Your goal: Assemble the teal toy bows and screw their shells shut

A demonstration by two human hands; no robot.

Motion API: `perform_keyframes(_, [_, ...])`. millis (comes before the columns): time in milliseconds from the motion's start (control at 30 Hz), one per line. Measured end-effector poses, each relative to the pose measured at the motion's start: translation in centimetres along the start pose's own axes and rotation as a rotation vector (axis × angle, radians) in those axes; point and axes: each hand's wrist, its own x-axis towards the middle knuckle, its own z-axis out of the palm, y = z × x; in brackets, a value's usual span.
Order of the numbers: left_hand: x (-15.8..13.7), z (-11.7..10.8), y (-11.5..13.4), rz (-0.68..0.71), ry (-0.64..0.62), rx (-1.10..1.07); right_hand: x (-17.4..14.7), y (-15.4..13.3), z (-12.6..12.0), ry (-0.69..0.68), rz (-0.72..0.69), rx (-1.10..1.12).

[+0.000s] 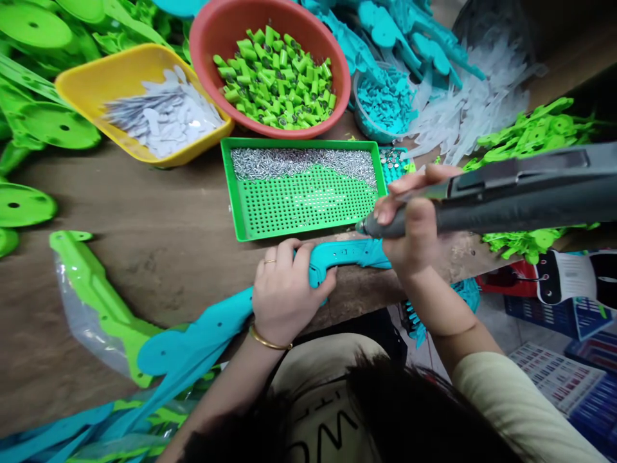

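Observation:
My left hand [286,292] is closed around a long, curved blue plastic part [347,253] at the table's front edge, holding it down. Its grooved bend shows beside my thumb, and small holes dot its surface. In my right hand [414,235] is a grey electric screwdriver [520,196], gripped near its front end, slightly blurred. The tool lies nearly level, its tip pointing left just above the right portion of the blue part; whether it touches is not clear. Behind the hands, a green perforated tray [308,225] holds many small silver screws [299,162].
A red bowl [202,51] holds green cylindrical pieces, and a yellow tray [91,119] holds white flat pieces. A clear tub [388,99] contains small blue parts. Green parts [43,122] pile up left, translucent strips [472,96] right. A bagged green part [101,296] lies left.

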Motion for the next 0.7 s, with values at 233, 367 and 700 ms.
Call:
perform_keyframes(233, [0.1, 0.0, 0.0, 0.010, 0.015, 0.026, 0.8, 4.3, 0.5, 0.039, 0.186, -0.158])
perform_keyframes(367, [0.1, 0.1, -0.1, 0.026, 0.034, 0.031, 0.7, 4.5, 0.5, 0.120, 0.150, -0.139])
perform_keyframes(700, [0.0, 0.2, -0.3, 0.018, 0.038, 0.018, 0.6, 4.1, 0.5, 0.051, 0.022, -0.061])
